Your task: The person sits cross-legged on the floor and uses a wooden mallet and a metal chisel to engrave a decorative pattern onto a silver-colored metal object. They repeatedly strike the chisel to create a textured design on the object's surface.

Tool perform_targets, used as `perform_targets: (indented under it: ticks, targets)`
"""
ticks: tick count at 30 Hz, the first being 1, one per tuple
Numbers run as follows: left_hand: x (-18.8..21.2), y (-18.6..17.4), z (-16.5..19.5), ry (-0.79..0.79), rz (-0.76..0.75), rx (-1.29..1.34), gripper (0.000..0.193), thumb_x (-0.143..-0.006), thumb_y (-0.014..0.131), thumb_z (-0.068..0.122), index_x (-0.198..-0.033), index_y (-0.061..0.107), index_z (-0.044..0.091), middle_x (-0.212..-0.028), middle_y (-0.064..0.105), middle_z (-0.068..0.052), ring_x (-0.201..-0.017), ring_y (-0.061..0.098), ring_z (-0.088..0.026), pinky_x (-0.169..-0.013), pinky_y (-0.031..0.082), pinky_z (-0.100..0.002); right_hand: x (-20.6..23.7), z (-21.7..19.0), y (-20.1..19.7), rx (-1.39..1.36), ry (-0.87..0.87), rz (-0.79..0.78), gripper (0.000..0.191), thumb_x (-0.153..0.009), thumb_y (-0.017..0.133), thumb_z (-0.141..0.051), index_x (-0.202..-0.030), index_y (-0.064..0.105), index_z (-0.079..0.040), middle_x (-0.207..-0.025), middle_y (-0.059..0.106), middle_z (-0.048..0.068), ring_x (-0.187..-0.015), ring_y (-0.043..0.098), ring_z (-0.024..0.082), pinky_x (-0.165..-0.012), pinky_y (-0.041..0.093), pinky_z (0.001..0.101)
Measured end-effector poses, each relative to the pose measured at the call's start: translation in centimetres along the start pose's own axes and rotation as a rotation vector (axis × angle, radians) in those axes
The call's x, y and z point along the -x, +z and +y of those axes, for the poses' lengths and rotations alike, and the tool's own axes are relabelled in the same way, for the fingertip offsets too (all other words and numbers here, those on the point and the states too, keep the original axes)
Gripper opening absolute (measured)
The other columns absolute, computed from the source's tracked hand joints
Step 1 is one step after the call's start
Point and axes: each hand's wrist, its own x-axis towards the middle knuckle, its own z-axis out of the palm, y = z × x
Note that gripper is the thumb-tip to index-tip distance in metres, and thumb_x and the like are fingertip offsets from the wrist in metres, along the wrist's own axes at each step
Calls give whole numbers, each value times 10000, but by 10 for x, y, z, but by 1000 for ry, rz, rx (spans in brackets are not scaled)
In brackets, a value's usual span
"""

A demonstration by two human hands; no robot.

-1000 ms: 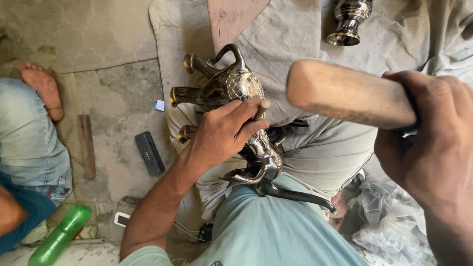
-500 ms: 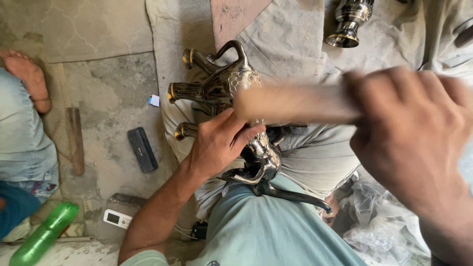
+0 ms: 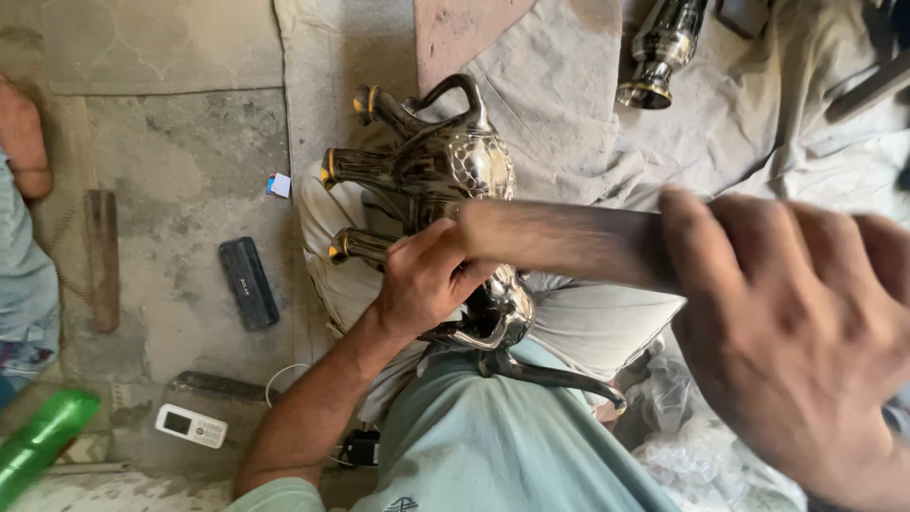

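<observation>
My left hand [image 3: 428, 283] grips a shiny embossed metal vessel [image 3: 455, 166] with three brass-tipped spouts and a curved handle, held against my knee over a thin metal rod [image 3: 555, 376]. My right hand [image 3: 806, 341] is closed around a wooden mallet [image 3: 559, 242], motion-blurred, whose head lies across the vessel just above my left fingers. The lower part of the vessel is hidden under my left hand.
A second shiny metal piece [image 3: 659, 52] lies on grey cloth [image 3: 569, 104] at the top. On the stone floor lie a black rectangular object [image 3: 248, 283], a wooden stick [image 3: 102, 258], a small white phone [image 3: 191, 426] and a green bottle [image 3: 43, 441]. Another person's foot [image 3: 24, 137] is at far left.
The mallet has swung down and left from raised at the right onto the vessel beside my left hand. The view shifted slightly.
</observation>
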Motion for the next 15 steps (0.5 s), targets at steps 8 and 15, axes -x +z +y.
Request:
perform_targets:
  ticks: [8, 15]
  targets:
    - [34, -45, -8, -522, 389, 398, 181, -1063, 704, 74, -1095, 536, 15, -930, 690, -45, -804, 723, -97, -706, 628, -253, 61, -14, 92, -682, 632, -165, 435, -854, 839, -226, -1187, 641, -29, -859, 694, 164, -776, 697, 319, -714, 532, 403]
    - [76, -74, -6, -797, 472, 246, 198, -1002, 704, 87, -1116, 573, -8, -995, 656, -71, -736, 690, -101, -614, 606, -265, 123, -53, 193, -1135, 1027, -308, 414, -849, 777, -311, -1040, 680, 43, -832, 741, 153, -730, 690, 185, -677, 548, 338]
